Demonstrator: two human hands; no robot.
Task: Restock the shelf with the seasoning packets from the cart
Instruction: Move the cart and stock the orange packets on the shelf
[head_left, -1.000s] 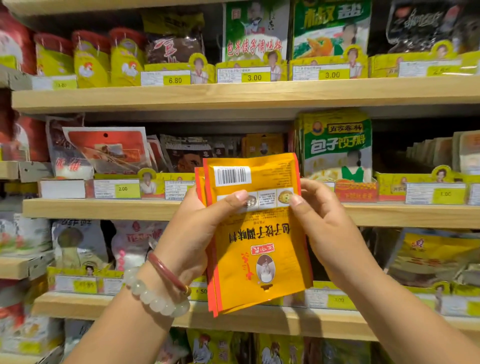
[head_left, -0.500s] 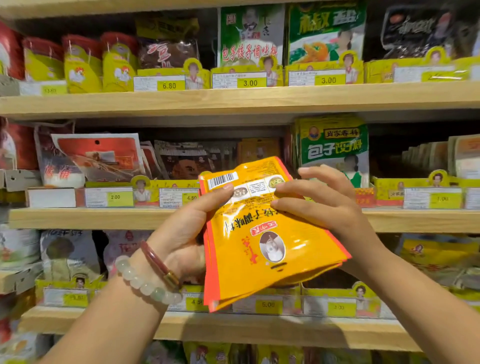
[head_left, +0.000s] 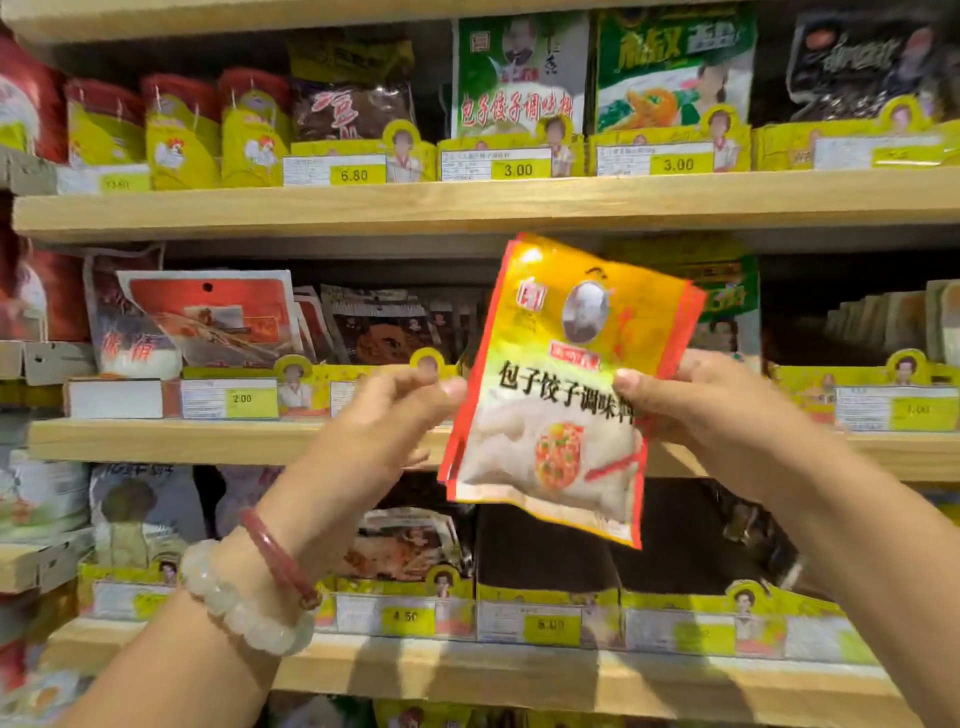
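A small stack of orange-yellow seasoning packets (head_left: 561, 395) with red edges is held upright in front of the middle shelf (head_left: 260, 441), front side toward me. My right hand (head_left: 696, 410) pinches the stack at its right edge, thumb on the front. My left hand (head_left: 384, 421) sits at the stack's left edge with curled fingers, thumb tip touching the packet. Behind the stack stands a green packet (head_left: 727, 301) on the middle shelf, mostly hidden.
Wooden shelves hold many seasoning bags behind yellow price-tag rails. The upper shelf (head_left: 467, 202) carries green packets (head_left: 519, 78) and yellow chicken-print bags (head_left: 176, 135). Red and dark packets (head_left: 218, 317) fill the middle shelf's left. A dark gap (head_left: 545, 545) shows on the lower shelf.
The packet stack has been flipped from upside-down to upright, now showing its front, and moved right and up. Both hands shifted their grip to its side edges.
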